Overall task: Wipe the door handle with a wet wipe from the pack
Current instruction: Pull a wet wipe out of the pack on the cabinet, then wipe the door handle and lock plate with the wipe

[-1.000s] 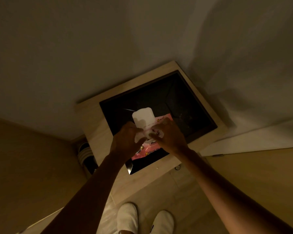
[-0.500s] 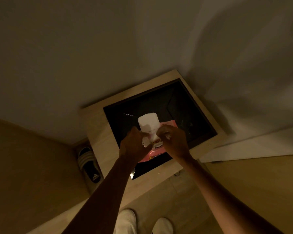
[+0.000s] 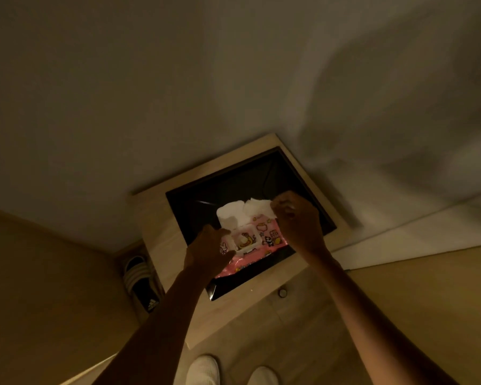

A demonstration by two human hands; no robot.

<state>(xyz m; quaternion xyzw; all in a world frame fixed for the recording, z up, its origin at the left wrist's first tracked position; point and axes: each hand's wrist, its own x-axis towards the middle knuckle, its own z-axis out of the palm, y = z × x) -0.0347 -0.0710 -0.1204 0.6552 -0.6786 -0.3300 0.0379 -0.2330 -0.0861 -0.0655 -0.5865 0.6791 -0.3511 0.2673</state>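
Down at the centre, the right hand (image 3: 297,220) is pinching a white wet wipe (image 3: 257,207) at its upper right corner, the sheet stretching leftward from the fingers above the pack. The left hand (image 3: 208,250) is pressing on the left end of the pink wipe pack (image 3: 257,247), fingers curled over its edge and gripping it. The pack's white flip lid (image 3: 229,215) is standing open, and cartoon figures are showing on the pink wrapper around the opening.

The pack is lying on a black square panel (image 3: 233,187) set into a pale wooden desk (image 3: 161,243), which is sitting against a plain light wall (image 3: 150,79). A small round knob (image 3: 282,293) is showing on the wood near the desk's front edge. Left of the desk, one black slide sandal with white stripes (image 3: 139,282) is lying on the floor. At the bottom edge, two white slippers (image 3: 203,369) are showing on pale wood flooring. The room is dimly lit, and no door handle is in view.
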